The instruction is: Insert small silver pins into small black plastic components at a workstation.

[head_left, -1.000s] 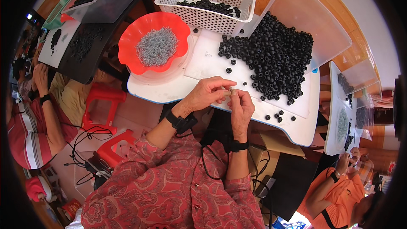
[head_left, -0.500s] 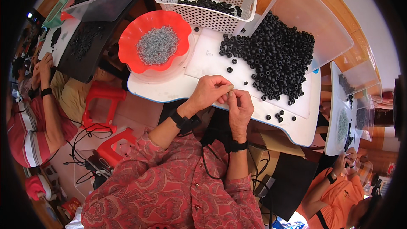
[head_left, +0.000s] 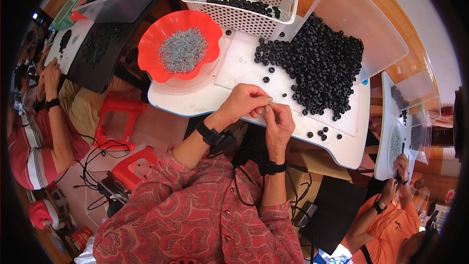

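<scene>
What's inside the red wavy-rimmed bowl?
Small grey pieces lie heaped in the middle of the red bowl. The heap hides whatever is beneath it, including that part of the bowl's bottom.

Fingertips hide whether anything lies between the left grip (head_left: 242,102) and the right grip (head_left: 279,125). The grey pieces (head_left: 183,50) in the scalloped red bowl (head_left: 148,51) are too small to tell apart. Heaped black rings (head_left: 325,63) cover part of the white board (head_left: 234,76). The lower edge crops the patterned red shirt (head_left: 176,215).
</scene>
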A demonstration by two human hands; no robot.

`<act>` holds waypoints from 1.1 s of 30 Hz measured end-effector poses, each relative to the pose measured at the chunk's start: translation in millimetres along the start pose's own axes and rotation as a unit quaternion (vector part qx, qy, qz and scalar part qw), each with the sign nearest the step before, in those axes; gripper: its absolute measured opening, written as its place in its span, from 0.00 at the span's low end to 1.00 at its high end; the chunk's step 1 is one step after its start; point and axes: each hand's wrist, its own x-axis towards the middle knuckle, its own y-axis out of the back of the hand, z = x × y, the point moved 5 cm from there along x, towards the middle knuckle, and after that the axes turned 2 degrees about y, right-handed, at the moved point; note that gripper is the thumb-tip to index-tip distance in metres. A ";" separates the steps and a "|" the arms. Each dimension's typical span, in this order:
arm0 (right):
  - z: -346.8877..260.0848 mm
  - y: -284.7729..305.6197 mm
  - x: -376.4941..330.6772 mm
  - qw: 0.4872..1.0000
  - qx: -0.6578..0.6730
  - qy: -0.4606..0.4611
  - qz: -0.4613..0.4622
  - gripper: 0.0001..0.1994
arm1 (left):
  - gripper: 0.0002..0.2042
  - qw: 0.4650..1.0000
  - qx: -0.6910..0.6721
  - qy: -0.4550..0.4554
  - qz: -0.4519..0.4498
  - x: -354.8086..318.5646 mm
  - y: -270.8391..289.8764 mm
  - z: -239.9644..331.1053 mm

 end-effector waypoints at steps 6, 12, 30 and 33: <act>6.5 -2.7 -1.3 0.999 0.052 -0.001 0.012 0.04 | 0.09 0.996 -0.089 0.012 0.001 -6.9 1.6 -1.8; 15.7 -5.6 -2.1 0.990 0.076 -0.116 -0.032 0.13 | 0.08 0.991 -0.132 -0.031 -0.013 -7.9 1.5 -2.9; 18.0 -5.3 -5.6 0.995 0.063 -0.074 -0.037 0.03 | 0.11 0.997 -0.071 0.027 0.022 -8.4 -4.5 0.9; 9.9 -5.9 -6.0 0.999 -0.024 0.016 -0.016 0.03 | 0.11 0.997 -0.050 0.039 0.053 -7.3 -7.9 1.1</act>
